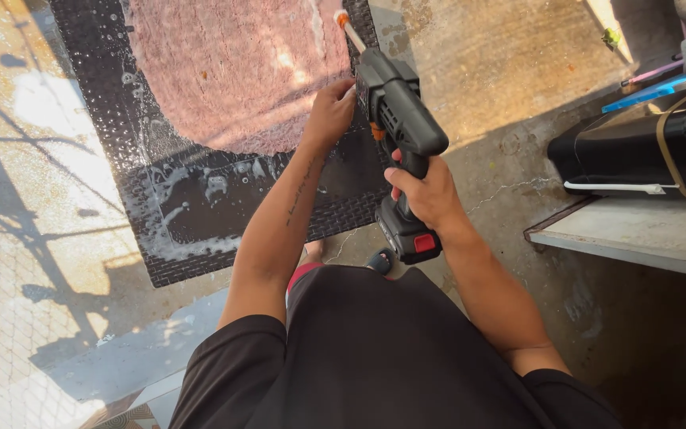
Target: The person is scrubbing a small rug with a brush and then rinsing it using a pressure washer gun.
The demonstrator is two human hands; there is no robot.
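My right hand [429, 195] grips the handle of a black cordless spray gun [397, 111] with a battery pack [410, 234] at its base and a white-and-orange nozzle [349, 30] pointing away from me. My left hand [331, 111] rests against the left side of the gun's body. Beneath the nozzle lies a pink fluffy mat [236, 71], wet and foamy, spread on a black ribbed rubber mat [200, 214] on the concrete floor.
At the right, a grey shelf edge [637, 234] carries a black case [637, 151], with blue and pink tools behind it. My foot in a sandal [381, 259] shows near the mat's corner. Wet concrete [510, 71] surrounds the mats; shadows cross the left floor.
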